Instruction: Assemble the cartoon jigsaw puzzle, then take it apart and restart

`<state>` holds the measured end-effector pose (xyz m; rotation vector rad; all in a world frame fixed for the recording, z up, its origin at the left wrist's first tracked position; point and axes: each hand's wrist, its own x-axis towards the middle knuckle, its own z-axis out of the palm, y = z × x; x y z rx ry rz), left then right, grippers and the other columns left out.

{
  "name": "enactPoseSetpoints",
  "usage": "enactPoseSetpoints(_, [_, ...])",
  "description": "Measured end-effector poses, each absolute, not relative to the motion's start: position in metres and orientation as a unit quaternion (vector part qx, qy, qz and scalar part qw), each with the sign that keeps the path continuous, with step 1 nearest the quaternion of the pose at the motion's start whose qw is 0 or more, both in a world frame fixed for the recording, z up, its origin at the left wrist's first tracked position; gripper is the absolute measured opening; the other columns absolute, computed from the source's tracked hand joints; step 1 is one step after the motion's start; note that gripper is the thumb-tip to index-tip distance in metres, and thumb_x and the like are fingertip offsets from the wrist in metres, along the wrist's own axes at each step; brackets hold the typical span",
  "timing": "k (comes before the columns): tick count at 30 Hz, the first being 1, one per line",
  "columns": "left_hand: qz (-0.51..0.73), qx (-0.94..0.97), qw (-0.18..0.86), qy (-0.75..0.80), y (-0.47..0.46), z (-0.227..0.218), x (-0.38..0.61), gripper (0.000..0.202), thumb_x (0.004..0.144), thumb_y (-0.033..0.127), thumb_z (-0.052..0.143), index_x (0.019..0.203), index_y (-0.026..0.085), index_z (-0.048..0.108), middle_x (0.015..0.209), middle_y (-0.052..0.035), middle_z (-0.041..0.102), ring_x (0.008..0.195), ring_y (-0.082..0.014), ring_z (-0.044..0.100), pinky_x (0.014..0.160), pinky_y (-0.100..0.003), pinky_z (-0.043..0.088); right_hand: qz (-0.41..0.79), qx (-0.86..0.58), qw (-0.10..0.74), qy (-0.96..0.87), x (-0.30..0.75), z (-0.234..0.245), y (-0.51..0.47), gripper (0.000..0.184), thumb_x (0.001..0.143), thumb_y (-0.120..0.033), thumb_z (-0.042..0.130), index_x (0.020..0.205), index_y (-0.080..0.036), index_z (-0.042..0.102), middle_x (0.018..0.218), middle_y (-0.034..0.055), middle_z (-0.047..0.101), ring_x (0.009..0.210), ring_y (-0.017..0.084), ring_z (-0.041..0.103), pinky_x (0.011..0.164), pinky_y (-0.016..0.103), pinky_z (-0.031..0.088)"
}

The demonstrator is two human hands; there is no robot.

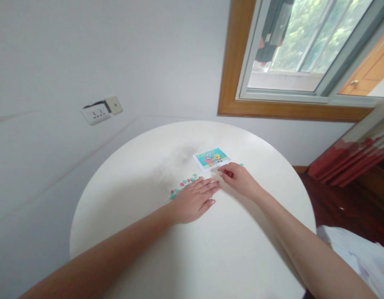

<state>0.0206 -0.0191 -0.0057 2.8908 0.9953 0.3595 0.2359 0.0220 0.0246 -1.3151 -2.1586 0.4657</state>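
My left hand (194, 201) lies flat on the white round table (117, 199), fingers stretched out. It covers part of a cluster of small colourful jigsaw puzzle pieces (175, 193), mostly teal with some pink and red. Just beyond its fingertips, my right hand (237, 178) is closed in a pinch, thumb against the fingers; whatever it holds is too small to make out. A picture card (207, 158) with a pink and a yellow cartoon figure on teal lies behind both hands. One green piece (242, 165) shows behind the right hand.
The table's far edge is close to a white wall (167, 58) with a socket (96, 113). A wood-framed window (282, 109) is at the upper right, and a red and white curtain (338, 160) hangs at the right. White fabric (360, 253) lies at the lower right.
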Motion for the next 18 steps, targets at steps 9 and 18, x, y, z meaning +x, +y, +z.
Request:
enactPoseSetpoints(9, [0.128, 0.943, 0.028, 0.305, 0.021, -0.006, -0.017, 0.034, 0.098, 0.031, 0.042, 0.127, 0.026, 0.06, 0.134, -0.0009, 0.06, 0.129, -0.0191, 0.05, 0.116, -0.043, 0.028, 0.161, -0.509, 0.291, -0.794, 0.243, 0.032, 0.026, 0.026, 0.086, -0.016, 0.053, 0.105, -0.016, 0.071, 0.089, 0.0052, 0.067, 0.07, 0.013, 0.057, 0.068, 0.024, 0.044])
enactPoseSetpoints(18, [0.18, 0.938, -0.017, 0.297, 0.045, -0.013, -0.056, 0.038, 0.102, 0.033, 0.033, 0.118, 0.022, 0.066, 0.122, -0.0019, 0.068, 0.116, -0.015, 0.061, 0.104, -0.033, 0.047, 0.155, -0.496, 0.306, -0.798, 0.252, 0.036, 0.028, 0.024, 0.087, -0.018, 0.052, 0.099, -0.018, 0.073, 0.089, 0.0048, 0.068, 0.073, 0.013, 0.059, 0.068, 0.023, 0.044])
